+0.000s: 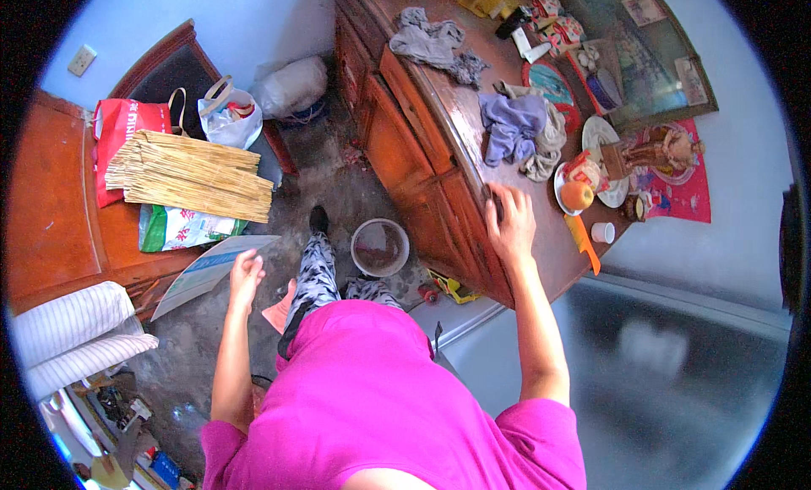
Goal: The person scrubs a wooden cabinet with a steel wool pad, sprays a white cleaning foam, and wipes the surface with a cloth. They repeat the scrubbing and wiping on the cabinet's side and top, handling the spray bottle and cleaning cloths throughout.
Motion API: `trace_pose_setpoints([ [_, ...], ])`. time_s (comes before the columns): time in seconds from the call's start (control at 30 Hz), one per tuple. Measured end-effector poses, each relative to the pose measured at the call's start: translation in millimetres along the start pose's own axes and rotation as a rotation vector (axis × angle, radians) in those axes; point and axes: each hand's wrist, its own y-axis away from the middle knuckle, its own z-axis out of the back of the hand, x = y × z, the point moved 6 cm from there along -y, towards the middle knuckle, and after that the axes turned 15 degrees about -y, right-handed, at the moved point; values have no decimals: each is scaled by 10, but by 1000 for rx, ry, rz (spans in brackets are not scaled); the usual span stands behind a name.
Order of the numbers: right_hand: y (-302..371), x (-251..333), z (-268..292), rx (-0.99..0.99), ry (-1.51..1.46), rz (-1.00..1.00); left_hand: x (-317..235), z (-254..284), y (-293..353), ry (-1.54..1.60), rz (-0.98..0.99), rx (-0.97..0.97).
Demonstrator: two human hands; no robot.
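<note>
Head view: right hand (509, 222) lies spread, holding nothing, on the wooden cabinet (439, 165) top at centre frame; left hand (245, 274) hangs open, empty. A sweep could knock off the orange knife (584, 244) nearby.

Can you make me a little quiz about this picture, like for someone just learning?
1. True or false: the right hand rests on the brown wooden dresser top.
2. Which is nearest the left hand? A) the round orange fruit on a white plate B) the pale blue-edged flat board C) the grey crumpled cloth
3. Fill in: on the floor by the dresser stands a round metal ____.

Key: 1 true. 2 B. 3 bowl.
</note>
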Motion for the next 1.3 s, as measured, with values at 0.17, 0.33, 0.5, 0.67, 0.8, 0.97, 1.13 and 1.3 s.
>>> trace_pose_setpoints([
  [0.17,-13,-208,-77,-52,-70,-40,628,105,404,-11,211,-117],
  [0.33,-3,-186,-70,-75,-67,-40,1160,150,211,-80,252,-98],
  [0.5,-9,-193,-67,-77,-62,-53,1019,140,-54,-43,229,-155],
  [0.67,-18,-194,-65,-109,-74,-44,978,174,-261,-22,220,-158],
  [0.8,-21,-183,-63,-107,-97,-53,1072,207,-334,-32,240,-124],
  [0.97,-48,-131,-5,-133,-65,-12,1182,211,-307,-56,329,-102],
  [1.13,-405,64,-121,-265,-180,49,1502,520,-275,-98,329,-236],
  [1.3,-1620,701,-259,-215,-13,327,1223,452,-85,69,376,-274],
])
